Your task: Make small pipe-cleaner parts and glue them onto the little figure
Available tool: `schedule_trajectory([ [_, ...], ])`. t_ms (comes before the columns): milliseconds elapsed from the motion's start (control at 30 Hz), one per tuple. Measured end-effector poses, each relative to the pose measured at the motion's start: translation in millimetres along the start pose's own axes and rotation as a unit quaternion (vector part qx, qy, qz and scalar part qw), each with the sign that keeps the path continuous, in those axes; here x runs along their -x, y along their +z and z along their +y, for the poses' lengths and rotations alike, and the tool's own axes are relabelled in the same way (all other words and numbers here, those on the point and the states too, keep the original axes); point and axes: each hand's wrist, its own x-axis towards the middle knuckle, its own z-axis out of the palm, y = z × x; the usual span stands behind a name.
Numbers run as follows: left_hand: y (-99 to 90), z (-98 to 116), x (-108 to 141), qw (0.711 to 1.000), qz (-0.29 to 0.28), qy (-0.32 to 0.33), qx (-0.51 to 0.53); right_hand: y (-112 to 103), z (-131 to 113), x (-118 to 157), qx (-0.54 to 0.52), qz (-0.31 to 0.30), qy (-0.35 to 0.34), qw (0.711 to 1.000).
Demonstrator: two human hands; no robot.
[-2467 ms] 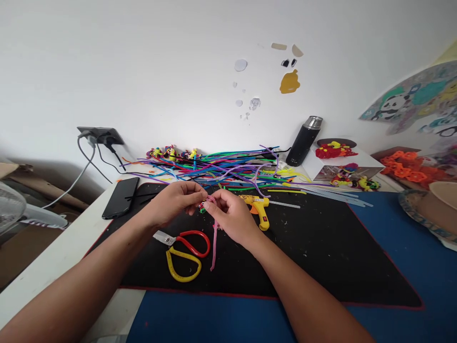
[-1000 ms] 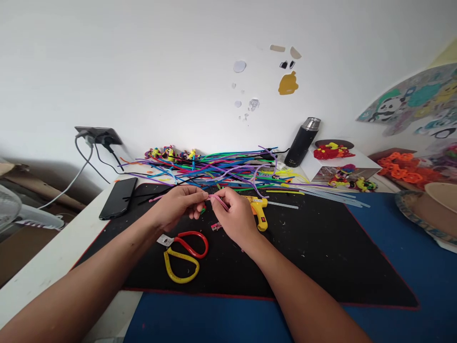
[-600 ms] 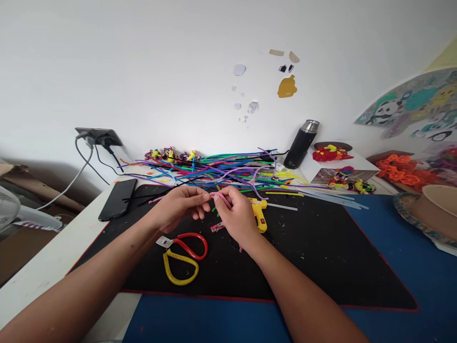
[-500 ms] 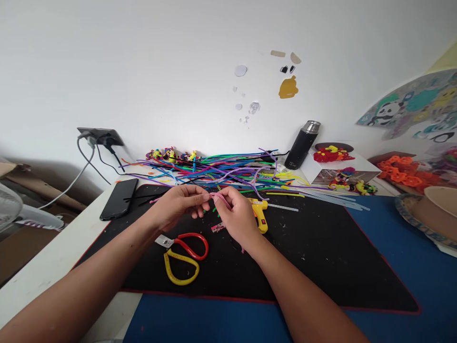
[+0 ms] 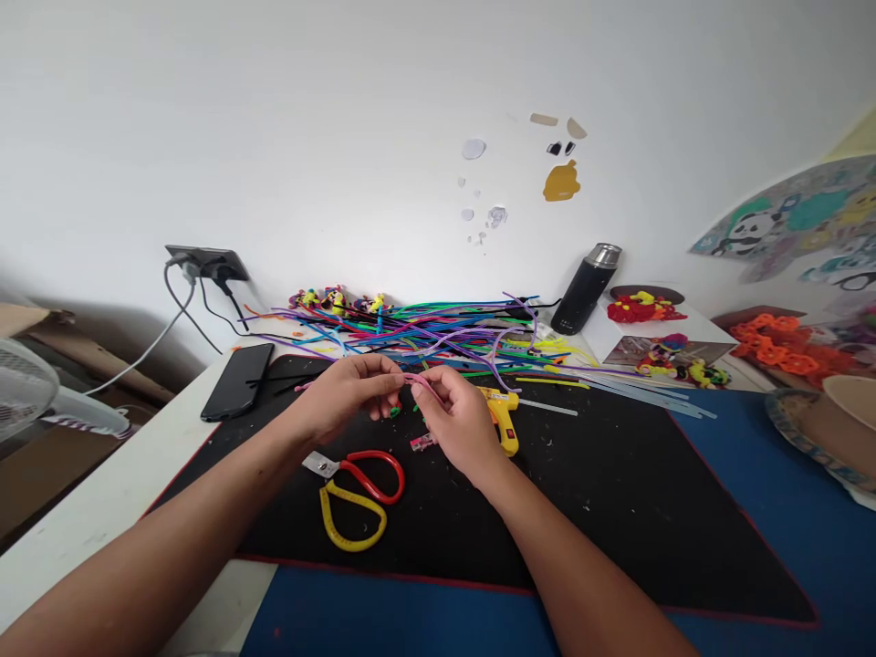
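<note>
The left hand point(image 5: 346, 394) and the right hand point(image 5: 457, 415) meet over the black mat point(image 5: 616, 493), fingertips pinched together on a pink pipe cleaner point(image 5: 419, 381) that bridges the small gap between them. Both hands are closed on it — the left grips the near end by thumb and forefinger, the right curls around the other part, and the stem arcs up slightly between the two.

A couple of seconds ago a long pink tail hung down from the hands toward the scissors; now that tail is gone from view and only the short arched stretch shows, so the stem looks to have been gathered up or bent into the right palm. A small pink and green piece point(image 5: 422, 442) lies on the mat just below the right hand, where earlier something of those colours sat between the fingers. The bending seems well under way, I'd judge, with the piece set aside for the moment.

Just beside the left wrist lie the red-and-yellow scissors point(image 5: 356, 493), blades shut. A yellow glue gun point(image 5: 503, 420) rests near the right hand, towards the wall. Behind both — a heap of coloured pipe cleaners point(image 5: 438, 328), a phone point(image 5: 237, 380) at the mat's left corner, and a dark flask point(image 5: 585, 287) leaning by the wall.
</note>
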Motion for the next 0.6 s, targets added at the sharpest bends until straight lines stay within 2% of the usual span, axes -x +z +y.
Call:
schedule_trajectory([
  [300,10.2,-4,3,0.999,0.001,-0.017,0.035,1,1,1,0.051,0.024,-0.030,0.998],
  [600,26.0,-8,6,0.987,0.008,-0.043,0.153,2,-4,5,0.071,0.065,-0.058,0.994],
])
